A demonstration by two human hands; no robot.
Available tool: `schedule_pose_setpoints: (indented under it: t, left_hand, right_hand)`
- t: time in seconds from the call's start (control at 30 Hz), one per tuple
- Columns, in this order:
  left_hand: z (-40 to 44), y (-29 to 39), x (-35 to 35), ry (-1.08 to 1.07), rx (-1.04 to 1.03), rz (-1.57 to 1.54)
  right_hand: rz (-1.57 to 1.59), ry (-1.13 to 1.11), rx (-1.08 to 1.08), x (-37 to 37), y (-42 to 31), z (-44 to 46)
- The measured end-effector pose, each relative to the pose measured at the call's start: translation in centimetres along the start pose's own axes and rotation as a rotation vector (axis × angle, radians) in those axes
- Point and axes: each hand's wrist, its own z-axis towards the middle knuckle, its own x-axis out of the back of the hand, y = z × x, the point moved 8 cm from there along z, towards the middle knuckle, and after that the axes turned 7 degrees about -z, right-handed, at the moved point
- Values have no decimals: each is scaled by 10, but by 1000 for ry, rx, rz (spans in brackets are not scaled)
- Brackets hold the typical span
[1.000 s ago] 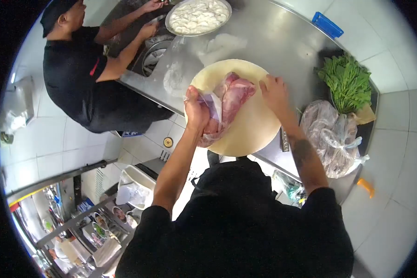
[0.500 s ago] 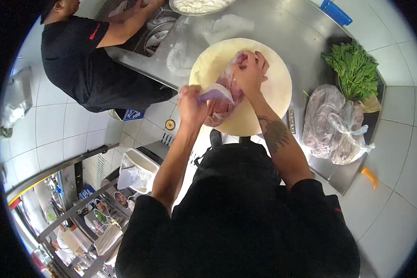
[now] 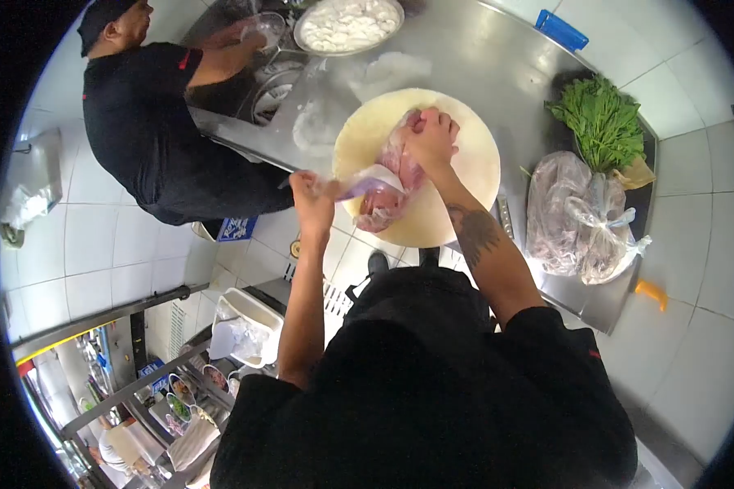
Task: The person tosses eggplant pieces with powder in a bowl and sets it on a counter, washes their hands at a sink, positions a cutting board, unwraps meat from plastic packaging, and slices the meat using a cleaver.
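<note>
A large piece of raw meat [image 3: 381, 204] in clear plastic lies across a round, pale cutting board [image 3: 479, 167]. My left hand [image 3: 313, 196], off the board's left edge, is closed on a stretched strip of plastic wrap [image 3: 357, 184] with a white and purple patch. That strip runs from the fist to the middle of the meat. At the far end, my right hand [image 3: 431, 140] has its fingers curled round the wrapped meat and presses it against the board. Part of that end is hidden beneath the hand.
Bagged meat [image 3: 556, 212] and leafy greens [image 3: 599, 122] lie right on the steel counter [image 3: 497, 61]. A knife-like metal tool [image 3: 505, 218] rests beside the board. A bowl of white pieces [image 3: 349, 26] stands at the back. Another person [image 3: 151, 122] works at left. A white bin [image 3: 249, 326] stands below.
My left hand has moved left, away from the meat, drawing the plastic strip longer. My right hand keeps its hold. The view has shifted slightly, showing more of the white-filled bowl.
</note>
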Motion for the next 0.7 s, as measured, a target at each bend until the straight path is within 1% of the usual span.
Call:
schedule_pose_setpoints:
  t: [0.03, 0.07, 0.1, 0.13, 0.17, 0.2, 0.27, 0.3, 0.33, 0.37, 0.4, 0.43, 0.47, 0.5, 0.57, 0.63, 0.7]
  left_hand:
    - [-4, 28, -1, 1, -17, -7]
    - [-17, 68, 3, 86, -172, 384]
    - [-31, 111, -5, 172, -320, 776]
    - [-35, 132, -14, 177, -325, 764]
    - [-42, 151, -40, -16, -413, 730]
    - [-55, 159, -66, -208, -491, 696]
    - [-56, 120, -120, -401, -413, 577]
    - [-59, 95, -137, -402, -411, 582]
    - [-57, 63, -152, -335, -386, 852]
    - [-50, 49, -160, -257, -363, 1117]
    - [-46, 54, -163, -262, -374, 1119]
    - [-44, 52, -163, -342, -272, 1156]
    - [-46, 46, -162, -424, -162, 1192]
    - [-45, 46, -165, -429, -161, 1197]
    - [-43, 43, -166, -436, -104, 1166]
    - [-43, 41, -167, -431, -109, 1178]
    - [-45, 37, -169, -431, -121, 1187]
  right_hand:
    - [-2, -34, -6, 2, 6, 4]
    - [1, -21, 1, 7, 17, 14]
    - [124, -136, 75, 2, 30, 25]
    - [242, -252, 153, 1, 36, 34]
    - [222, -255, 148, 24, 35, 31]
    - [214, -263, 151, 29, 43, 34]
    - [239, -291, 45, 30, 61, 39]
    - [222, -345, 35, 24, 56, 40]
    - [229, -340, 34, 18, 51, 42]
    - [121, -329, 130, 11, 40, 45]
    - [11, -320, 217, 5, 32, 46]
    - [16, -318, 206, 2, 29, 49]
    - [-25, -372, 128, -5, 34, 51]
    - [-67, -424, 58, -9, 36, 52]
    - [-111, -431, 47, 1, 20, 48]
    - [-151, -439, 37, -5, 14, 44]
    - [-201, -311, 67, -3, 8, 51]
